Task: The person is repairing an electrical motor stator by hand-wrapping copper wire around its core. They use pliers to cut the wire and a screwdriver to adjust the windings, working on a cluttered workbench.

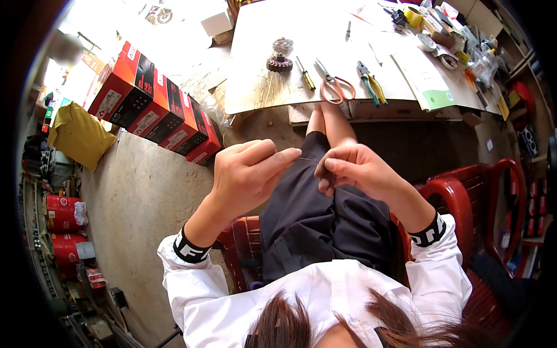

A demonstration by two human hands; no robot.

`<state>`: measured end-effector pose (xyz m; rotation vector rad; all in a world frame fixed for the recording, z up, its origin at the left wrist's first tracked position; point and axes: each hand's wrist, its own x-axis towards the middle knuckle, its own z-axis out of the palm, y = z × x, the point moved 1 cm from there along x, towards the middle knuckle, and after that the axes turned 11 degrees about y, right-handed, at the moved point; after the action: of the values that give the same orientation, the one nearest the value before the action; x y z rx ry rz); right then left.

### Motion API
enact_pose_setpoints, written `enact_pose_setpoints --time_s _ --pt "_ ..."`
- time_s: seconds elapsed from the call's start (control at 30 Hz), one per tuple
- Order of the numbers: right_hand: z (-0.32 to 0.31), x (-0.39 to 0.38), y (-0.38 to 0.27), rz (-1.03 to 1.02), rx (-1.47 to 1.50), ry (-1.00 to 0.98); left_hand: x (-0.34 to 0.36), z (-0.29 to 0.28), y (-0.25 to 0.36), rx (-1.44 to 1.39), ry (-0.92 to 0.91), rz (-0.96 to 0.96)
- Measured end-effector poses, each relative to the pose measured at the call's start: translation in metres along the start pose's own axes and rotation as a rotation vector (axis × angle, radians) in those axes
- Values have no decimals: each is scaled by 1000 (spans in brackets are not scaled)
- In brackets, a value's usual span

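Over my lap, a thin wire or thread (308, 159) runs between my two hands. One end of it is pinched between the thumb and forefinger of my left hand (250, 169), whose other fingers are curled in. My right hand (355, 168) has its fingers bent together at the strand's other end. Something dark shows at its fingertips, too unclear to name. Beyond my hands, on the white table (255, 87), stands a dark toothed coil core (279, 64) with fine wires about it. To its right lie a screwdriver (306, 75), orange-handled scissors (335, 84) and pliers (371, 85).
Stacked red and black boxes (159, 95) stand left of the table, beside a yellow bag (81, 136). A booklet (426, 81) and a cluttered heap with a yellow tape roll (413, 16) occupy the table's right side. A red plastic chair (505, 180) is at my right.
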<state>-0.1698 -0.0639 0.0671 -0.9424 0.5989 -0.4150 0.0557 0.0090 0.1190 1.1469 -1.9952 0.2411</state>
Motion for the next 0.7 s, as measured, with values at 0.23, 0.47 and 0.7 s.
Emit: enact_pose_setpoints --time_s 0.23,0.47,0.7 --pt "-144 90 26 -673 -957 906 -9 9 2 111 83 -27" --pt "-259 152 28 -503 -1441 1376 -20 36 11 -49 269 -480" --pt "-268 179 30 -234 -1665 1249 -24 49 7 -26 353 -661"
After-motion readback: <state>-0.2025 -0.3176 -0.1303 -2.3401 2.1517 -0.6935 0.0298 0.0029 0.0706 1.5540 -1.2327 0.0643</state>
